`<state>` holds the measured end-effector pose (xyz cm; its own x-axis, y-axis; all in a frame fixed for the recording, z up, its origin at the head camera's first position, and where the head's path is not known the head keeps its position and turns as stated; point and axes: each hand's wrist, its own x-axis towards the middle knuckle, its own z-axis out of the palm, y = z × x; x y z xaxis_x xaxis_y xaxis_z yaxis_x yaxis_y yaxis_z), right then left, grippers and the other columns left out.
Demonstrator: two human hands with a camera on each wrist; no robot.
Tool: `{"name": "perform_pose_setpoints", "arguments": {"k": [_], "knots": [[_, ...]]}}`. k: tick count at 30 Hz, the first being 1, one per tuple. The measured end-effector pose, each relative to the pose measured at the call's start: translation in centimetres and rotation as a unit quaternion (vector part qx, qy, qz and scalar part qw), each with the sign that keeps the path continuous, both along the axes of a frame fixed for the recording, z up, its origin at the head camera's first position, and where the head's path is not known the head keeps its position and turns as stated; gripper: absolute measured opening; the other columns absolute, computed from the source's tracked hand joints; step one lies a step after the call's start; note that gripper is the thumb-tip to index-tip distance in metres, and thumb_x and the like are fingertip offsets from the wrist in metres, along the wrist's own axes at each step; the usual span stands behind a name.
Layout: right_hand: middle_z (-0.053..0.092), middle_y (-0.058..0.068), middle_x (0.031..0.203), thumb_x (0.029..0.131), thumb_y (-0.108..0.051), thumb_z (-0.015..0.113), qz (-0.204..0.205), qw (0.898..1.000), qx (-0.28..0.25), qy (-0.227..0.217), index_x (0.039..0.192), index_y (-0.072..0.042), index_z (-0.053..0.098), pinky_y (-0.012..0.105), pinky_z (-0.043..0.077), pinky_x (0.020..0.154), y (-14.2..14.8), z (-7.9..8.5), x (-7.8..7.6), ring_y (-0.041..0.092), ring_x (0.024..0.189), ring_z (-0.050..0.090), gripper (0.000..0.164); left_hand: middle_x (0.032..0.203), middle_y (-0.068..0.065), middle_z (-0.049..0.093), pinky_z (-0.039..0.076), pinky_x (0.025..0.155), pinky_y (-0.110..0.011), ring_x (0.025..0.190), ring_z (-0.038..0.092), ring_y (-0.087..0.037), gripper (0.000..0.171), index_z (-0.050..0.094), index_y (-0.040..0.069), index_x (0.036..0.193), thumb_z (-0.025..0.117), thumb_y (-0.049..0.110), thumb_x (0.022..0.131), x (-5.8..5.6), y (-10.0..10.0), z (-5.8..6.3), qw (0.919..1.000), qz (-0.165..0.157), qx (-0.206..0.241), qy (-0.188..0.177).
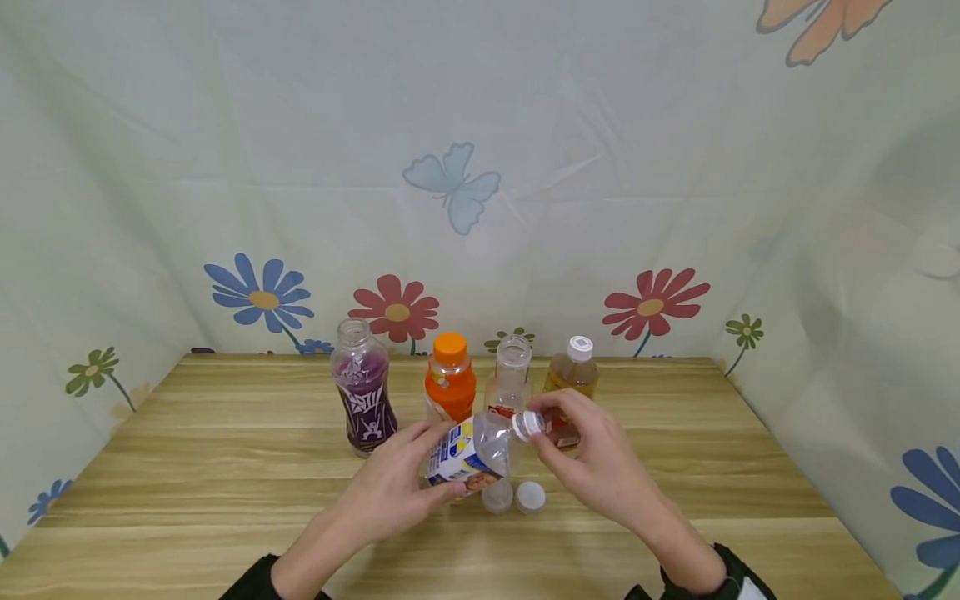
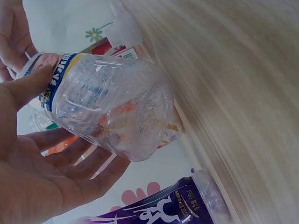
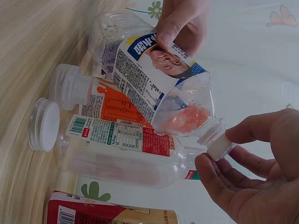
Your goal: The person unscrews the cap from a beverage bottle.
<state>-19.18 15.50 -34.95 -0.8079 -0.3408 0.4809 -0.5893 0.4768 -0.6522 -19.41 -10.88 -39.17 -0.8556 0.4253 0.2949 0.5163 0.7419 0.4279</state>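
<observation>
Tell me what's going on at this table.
A person's left grip holds a tilted clear bottle above the table; the right grip pinches the white cap at its mouth. Whether it's tightening or loosening isn't clear. Behind stand an uncapped purple bottle, an uncapped pale bottle, a capped orange bottle and a capped amber bottle. A clear lid and white lid lie loose.

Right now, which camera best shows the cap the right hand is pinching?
The right wrist view: the cap looks big there, at the clear bottle's neck. The head view shows it smaller; I can't see it in the left wrist view.
</observation>
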Motion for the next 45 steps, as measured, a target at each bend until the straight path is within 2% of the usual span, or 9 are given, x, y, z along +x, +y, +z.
{"name": "perform_pose_setpoints", "arguments": {"k": [5, 10, 16, 23, 27, 33, 37, 45], "knots": [[0.059, -0.003, 0.103, 0.084, 0.007, 0.072, -0.006, 1.0, -0.005, 0.012, 0.113, -0.006, 0.063, 0.022, 0.053, 0.07, 0.1, -0.1, -0.1, 0.014, 0.088, 0.061, 0.033, 0.13, 0.003, 0.054, 0.043, 0.095, -0.035, 0.113, 0.054, -0.014, 0.07, 0.053, 0.015, 0.14, 0.076, 0.047, 0.083, 0.0, -0.1, 0.0, 1.0, 0.004, -0.002, 0.001], [0.059, -0.002, 0.101, 0.083, 0.007, 0.073, -0.03, 0.999, 0.011, 0.032, 0.111, -0.004, 0.063, 0.02, 0.052, 0.069, 0.3, -0.1, -0.2, 0.015, 0.088, 0.06, 0.032, 0.132, 0.002, 0.053, 0.042, 0.096, -0.036, 0.116, 0.053, -0.015, 0.07, 0.053, 0.014, 0.14, 0.076, 0.047, 0.083, -0.1, -0.1, 0.1, 0.9999, 0.007, 0.001, 0.007], [0.058, -0.001, 0.097, 0.081, 0.006, 0.075, -0.047, 0.996, 0.049, 0.051, 0.107, -0.003, 0.063, 0.02, 0.051, 0.064, 0.4, -0.1, -0.5, 0.012, 0.081, 0.058, 0.03, 0.131, 0.001, 0.054, 0.042, 0.096, -0.035, 0.116, 0.054, -0.016, 0.07, 0.053, 0.013, 0.139, 0.078, 0.045, 0.082, -0.1, -0.1, 0.3, 0.9999, 0.008, 0.012, 0.002], [0.059, -0.001, 0.094, 0.08, 0.004, 0.076, -0.063, 0.99, 0.121, 0.029, 0.101, -0.003, 0.065, 0.015, 0.049, 0.065, 0.5, -0.3, -0.9, 0.012, 0.079, 0.059, 0.025, 0.128, 0.002, 0.055, 0.044, 0.094, -0.032, 0.111, 0.054, -0.012, 0.069, 0.053, 0.013, 0.137, 0.08, 0.043, 0.081, -0.1, 0.0, 0.4, 0.9995, 0.011, 0.029, 0.001], [0.06, -0.001, 0.091, 0.08, 0.001, 0.077, -0.064, 0.98, 0.189, -0.001, 0.095, -0.005, 0.065, 0.02, 0.051, 0.068, 0.6, -0.5, -1.1, 0.012, 0.08, 0.061, 0.021, 0.127, 0.002, 0.055, 0.044, 0.093, -0.031, 0.109, 0.055, -0.012, 0.07, 0.053, 0.012, 0.137, 0.081, 0.042, 0.08, -0.1, 0.1, 0.3, 0.9992, 0.015, 0.037, 0.002], [0.06, -0.004, 0.09, 0.082, -0.005, 0.078, -0.045, 0.955, 0.283, -0.074, 0.096, -0.009, 0.066, 0.028, 0.05, 0.072, 0.6, -1.3, -1.4, 0.012, 0.084, 0.061, 0.019, 0.126, 0.002, 0.055, 0.044, 0.093, -0.032, 0.109, 0.055, -0.012, 0.072, 0.053, 0.011, 0.137, 0.082, 0.042, 0.079, -0.1, 0.1, 0.2, 0.999, 0.018, 0.04, -0.001], [0.059, -0.003, 0.087, 0.081, -0.004, 0.078, -0.027, 0.947, 0.309, -0.082, 0.095, -0.007, 0.065, 0.031, 0.05, 0.07, 0.7, -1.9, -1.6, 0.014, 0.082, 0.06, 0.02, 0.125, 0.003, 0.056, 0.044, 0.093, -0.031, 0.109, 0.055, -0.011, 0.072, 0.052, 0.011, 0.137, 0.082, 0.041, 0.079, -0.2, 0.1, 0.2, 0.9988, 0.019, 0.045, -0.008], [0.055, -0.002, 0.077, 0.078, 0.0, 0.078, -0.022, 0.936, 0.334, -0.109, 0.086, -0.01, 0.06, 0.03, 0.045, 0.06, 1.0, -2.7, -1.8, 0.013, 0.069, 0.053, 0.022, 0.122, 0.005, 0.056, 0.045, 0.091, -0.032, 0.107, 0.055, -0.011, 0.071, 0.052, 0.012, 0.136, 0.083, 0.04, 0.079, -0.1, 0.2, 0.2, 0.9984, 0.022, 0.05, -0.013]]}}
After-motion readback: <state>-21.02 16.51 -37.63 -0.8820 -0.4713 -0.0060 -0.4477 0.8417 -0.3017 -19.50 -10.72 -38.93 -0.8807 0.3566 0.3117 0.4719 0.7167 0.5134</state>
